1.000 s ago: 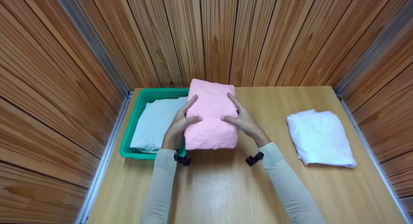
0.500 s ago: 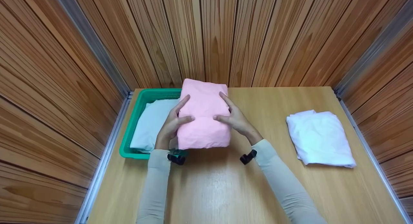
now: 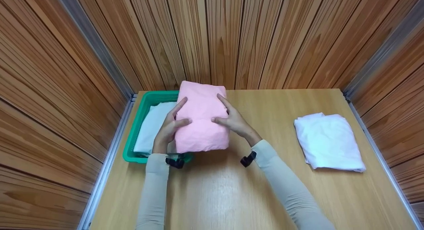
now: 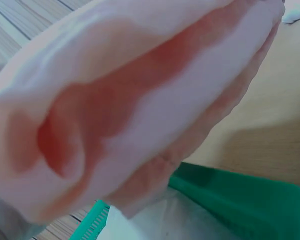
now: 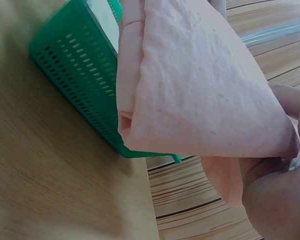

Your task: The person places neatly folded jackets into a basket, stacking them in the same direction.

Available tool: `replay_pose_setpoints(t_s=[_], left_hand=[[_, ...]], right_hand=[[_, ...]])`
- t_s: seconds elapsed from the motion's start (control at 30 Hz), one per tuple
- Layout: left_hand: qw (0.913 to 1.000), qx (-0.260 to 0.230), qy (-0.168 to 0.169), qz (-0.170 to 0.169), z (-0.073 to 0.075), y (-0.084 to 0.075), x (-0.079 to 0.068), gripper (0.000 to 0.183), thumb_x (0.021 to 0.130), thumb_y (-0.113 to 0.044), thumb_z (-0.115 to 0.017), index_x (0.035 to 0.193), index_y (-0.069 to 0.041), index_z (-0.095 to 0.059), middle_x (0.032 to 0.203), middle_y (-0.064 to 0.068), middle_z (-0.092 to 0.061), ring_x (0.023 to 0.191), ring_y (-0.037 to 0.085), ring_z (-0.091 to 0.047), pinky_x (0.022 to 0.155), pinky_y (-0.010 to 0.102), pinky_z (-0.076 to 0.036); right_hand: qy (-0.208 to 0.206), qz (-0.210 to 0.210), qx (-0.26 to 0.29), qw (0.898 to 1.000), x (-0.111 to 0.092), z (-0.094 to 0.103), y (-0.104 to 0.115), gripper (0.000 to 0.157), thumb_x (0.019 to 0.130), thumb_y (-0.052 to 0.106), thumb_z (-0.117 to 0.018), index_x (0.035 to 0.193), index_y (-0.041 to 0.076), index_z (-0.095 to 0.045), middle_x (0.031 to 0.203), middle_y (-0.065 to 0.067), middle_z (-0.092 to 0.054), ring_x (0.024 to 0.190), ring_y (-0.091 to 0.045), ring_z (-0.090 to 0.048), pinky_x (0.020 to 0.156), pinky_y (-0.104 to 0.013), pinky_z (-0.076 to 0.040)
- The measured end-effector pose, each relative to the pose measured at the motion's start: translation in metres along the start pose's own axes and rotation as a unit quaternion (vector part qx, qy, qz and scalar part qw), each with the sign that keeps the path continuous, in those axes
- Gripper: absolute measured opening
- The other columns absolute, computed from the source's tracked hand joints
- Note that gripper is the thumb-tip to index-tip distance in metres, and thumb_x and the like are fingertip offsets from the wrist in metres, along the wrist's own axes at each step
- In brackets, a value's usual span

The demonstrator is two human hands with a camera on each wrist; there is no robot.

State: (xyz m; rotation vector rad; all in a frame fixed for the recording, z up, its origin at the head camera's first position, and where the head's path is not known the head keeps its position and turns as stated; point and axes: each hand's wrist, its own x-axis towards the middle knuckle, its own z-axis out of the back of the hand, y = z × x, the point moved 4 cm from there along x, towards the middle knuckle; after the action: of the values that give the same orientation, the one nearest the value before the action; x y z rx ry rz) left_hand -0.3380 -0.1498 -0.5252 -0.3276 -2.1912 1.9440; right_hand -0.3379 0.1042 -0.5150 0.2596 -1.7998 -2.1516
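A folded pink cloth point(image 3: 202, 124) is held up between both hands, over the right part of a green basket point(image 3: 132, 137). My left hand point(image 3: 168, 129) grips its left side, thumb on top and the other fingers partly hidden beside and beneath it. On the opposite side my right hand point(image 3: 237, 120) grips it the same way. The right wrist view shows the folded edge of the pink cloth point(image 5: 200, 85) above and apart from the perforated basket wall point(image 5: 80, 75). Inside the basket lies a folded white cloth point(image 3: 152, 127), partly covered from sight by the pink one.
Another folded white cloth point(image 3: 329, 142) lies on the right of the wooden table point(image 3: 218, 197). Wood-panelled walls point(image 3: 218, 37) enclose the back and sides, with metal rails point(image 3: 109, 163) along the side edges.
Both hands have shifted left together with the pink cloth, which now covers more of the basket. The basket and the white cloth on the right have stayed put.
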Motion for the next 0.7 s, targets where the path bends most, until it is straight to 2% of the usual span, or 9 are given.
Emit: replay_pose_setpoints(t_s=[0.07, 0.2, 0.37, 0.5, 0.6, 0.7], left_hand=[[1.0, 0.0, -0.003, -0.002, 0.004, -0.001, -0.001, 0.091, 0.087, -0.005, -0.076, 0.166, -0.031, -0.04, 0.18, 0.001, -0.013, 0.162, 0.031, -0.014, 0.13, 0.065, -0.018], [0.9999, 0.0, -0.01, 0.0, 0.01, -0.002, -0.003, 0.091, 0.087, -0.005, -0.076, 0.166, -0.032, -0.04, 0.18, 0.0, -0.015, 0.163, 0.029, -0.014, 0.13, 0.064, -0.018], [0.9998, -0.005, -0.017, 0.013, 0.018, -0.002, -0.008, 0.092, 0.087, -0.005, -0.077, 0.166, -0.034, -0.039, 0.18, -0.001, -0.014, 0.162, 0.03, -0.017, 0.128, 0.063, -0.026], [0.9996, -0.018, -0.016, 0.017, 0.024, -0.003, -0.011, 0.092, 0.088, -0.003, -0.075, 0.166, -0.034, -0.039, 0.18, -0.001, -0.013, 0.161, 0.031, -0.021, 0.125, 0.061, -0.034], [0.9995, -0.021, -0.016, 0.018, 0.029, -0.004, -0.013, 0.092, 0.088, -0.002, -0.074, 0.166, -0.033, -0.038, 0.18, -0.001, -0.013, 0.161, 0.031, -0.021, 0.126, 0.061, -0.033], [0.9995, -0.015, -0.02, 0.017, 0.034, -0.005, -0.015, 0.091, 0.088, -0.002, -0.074, 0.166, -0.033, -0.038, 0.18, 0.0, -0.013, 0.162, 0.031, -0.019, 0.127, 0.061, -0.031]], right_hand=[[0.002, 0.001, -0.008, 1.0, 0.002, -0.003, 0.001, 0.097, 0.095, 0.023, -0.081, 0.172, 0.029, -0.023, 0.181, 0.002, -0.012, 0.161, -0.04, -0.028, 0.125, -0.062, -0.034], [0.006, -0.003, -0.009, 1.0, 0.006, -0.009, 0.002, 0.097, 0.094, 0.025, -0.081, 0.172, 0.029, -0.023, 0.181, 0.001, -0.012, 0.16, -0.041, -0.028, 0.124, -0.064, -0.033], [0.013, -0.013, -0.001, 1.0, 0.011, -0.019, 0.002, 0.098, 0.094, 0.024, -0.081, 0.172, 0.029, -0.022, 0.181, -0.002, -0.01, 0.157, -0.043, -0.033, 0.123, -0.065, -0.035], [0.015, -0.014, 0.0, 1.0, 0.015, -0.026, 0.003, 0.098, 0.094, 0.021, -0.081, 0.172, 0.028, -0.021, 0.181, -0.001, -0.011, 0.159, -0.042, -0.03, 0.125, -0.063, -0.033], [0.014, -0.01, -0.002, 1.0, 0.017, -0.031, 0.004, 0.098, 0.094, 0.021, -0.08, 0.172, 0.028, -0.022, 0.181, -0.001, -0.011, 0.161, -0.04, -0.027, 0.126, -0.062, -0.031], [0.017, -0.01, -0.004, 1.0, 0.02, -0.036, 0.005, 0.097, 0.094, 0.022, -0.08, 0.172, 0.028, -0.022, 0.181, -0.002, -0.012, 0.16, -0.04, -0.031, 0.125, -0.061, -0.033]])
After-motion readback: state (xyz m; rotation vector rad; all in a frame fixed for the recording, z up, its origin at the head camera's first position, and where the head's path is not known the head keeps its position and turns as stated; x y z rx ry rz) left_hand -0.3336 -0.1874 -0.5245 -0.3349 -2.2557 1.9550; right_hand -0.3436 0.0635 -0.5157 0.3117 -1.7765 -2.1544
